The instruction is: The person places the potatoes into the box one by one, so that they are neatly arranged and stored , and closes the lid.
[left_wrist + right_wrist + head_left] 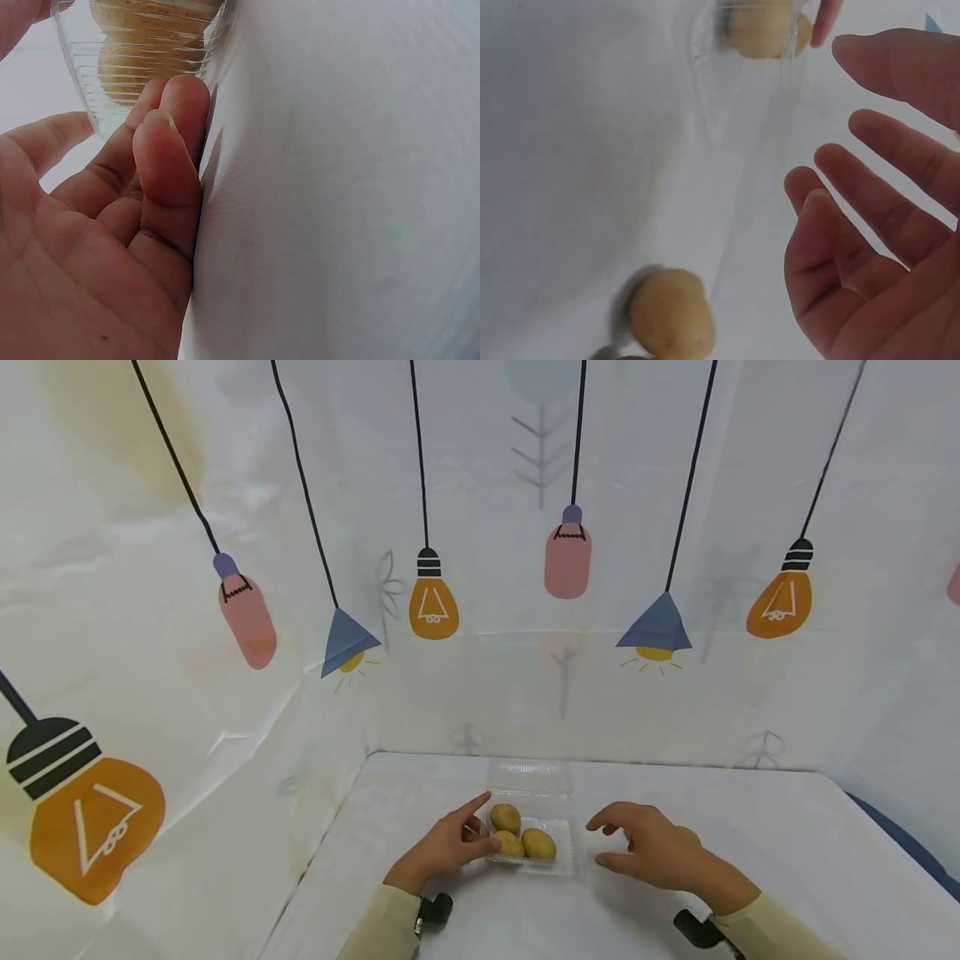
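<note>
A clear plastic clamshell box (566,839) lies on the table with its lid (529,777) folded back. Several potatoes (538,844) are inside, grouped toward its left. My left hand (442,847) holds the box's left side, thumb at the near rim and index finger toward the hinge. In the left wrist view its other fingers (169,157) curl against the ribbed wall. To the right of the box, my right hand (648,847) hovers with fingers spread and bent loosely, holding nothing. Another potato (673,315) lies on the table, mostly hidden behind that hand in the head view.
A white-covered table (525,918) carries everything. Behind and to the left hang white sheets (480,685) printed with lamps and bulbs. At the table's right edge shows a dark blue strip (903,843). Both wrists wear a black device (435,910).
</note>
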Tool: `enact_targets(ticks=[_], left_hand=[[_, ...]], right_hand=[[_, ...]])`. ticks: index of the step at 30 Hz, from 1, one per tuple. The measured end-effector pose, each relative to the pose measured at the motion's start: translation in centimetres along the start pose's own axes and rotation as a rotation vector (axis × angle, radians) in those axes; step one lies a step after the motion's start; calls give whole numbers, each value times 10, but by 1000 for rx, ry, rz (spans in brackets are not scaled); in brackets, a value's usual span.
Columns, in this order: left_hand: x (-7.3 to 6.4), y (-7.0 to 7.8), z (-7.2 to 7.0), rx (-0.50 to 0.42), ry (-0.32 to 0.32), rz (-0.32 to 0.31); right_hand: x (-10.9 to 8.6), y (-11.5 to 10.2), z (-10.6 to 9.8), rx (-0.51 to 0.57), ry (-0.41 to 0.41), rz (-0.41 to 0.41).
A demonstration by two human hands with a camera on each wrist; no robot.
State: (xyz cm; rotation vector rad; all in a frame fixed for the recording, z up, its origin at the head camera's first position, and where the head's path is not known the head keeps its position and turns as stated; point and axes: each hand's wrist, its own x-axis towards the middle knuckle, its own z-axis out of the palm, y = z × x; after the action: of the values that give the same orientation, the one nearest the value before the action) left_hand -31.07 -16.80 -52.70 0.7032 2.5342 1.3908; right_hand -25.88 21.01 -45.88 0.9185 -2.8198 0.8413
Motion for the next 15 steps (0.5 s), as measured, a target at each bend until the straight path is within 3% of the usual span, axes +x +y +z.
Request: enact_targets(ticks=[7,15], left_hand=[[-1,-1,0,3,-1,11],[-1,-1,-1,-7,-7,12]], right_hand=[[-25,18,2,64,123,31],[-46,31,15,30,278,73]])
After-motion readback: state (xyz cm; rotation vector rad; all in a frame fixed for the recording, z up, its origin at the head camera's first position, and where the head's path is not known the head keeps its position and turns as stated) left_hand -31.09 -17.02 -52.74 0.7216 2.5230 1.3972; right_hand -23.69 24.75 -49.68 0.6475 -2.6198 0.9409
